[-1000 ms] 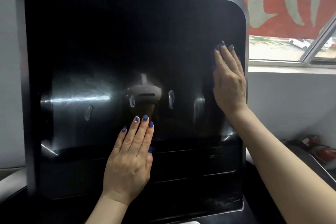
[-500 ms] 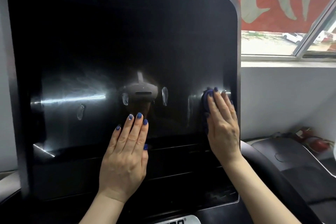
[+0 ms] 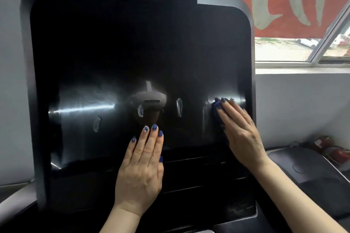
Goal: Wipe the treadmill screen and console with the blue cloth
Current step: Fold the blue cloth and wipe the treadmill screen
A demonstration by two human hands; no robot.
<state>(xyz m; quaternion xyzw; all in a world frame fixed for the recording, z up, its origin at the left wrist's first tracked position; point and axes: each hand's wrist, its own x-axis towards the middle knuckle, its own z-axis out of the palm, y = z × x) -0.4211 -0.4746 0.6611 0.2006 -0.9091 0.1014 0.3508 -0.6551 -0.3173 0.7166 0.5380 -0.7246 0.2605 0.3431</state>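
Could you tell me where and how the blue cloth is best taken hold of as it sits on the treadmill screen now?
Probably by its exposed left edge. The blue cloth lies pressed flat on the treadmill screen beneath the right hand, showing only beside the fingers. Come from the left and pinch that bunched edge; the rest is covered.

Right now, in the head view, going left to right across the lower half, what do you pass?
Screen frame's left edge → left hand → blue cloth → right hand → neighbouring black machine.
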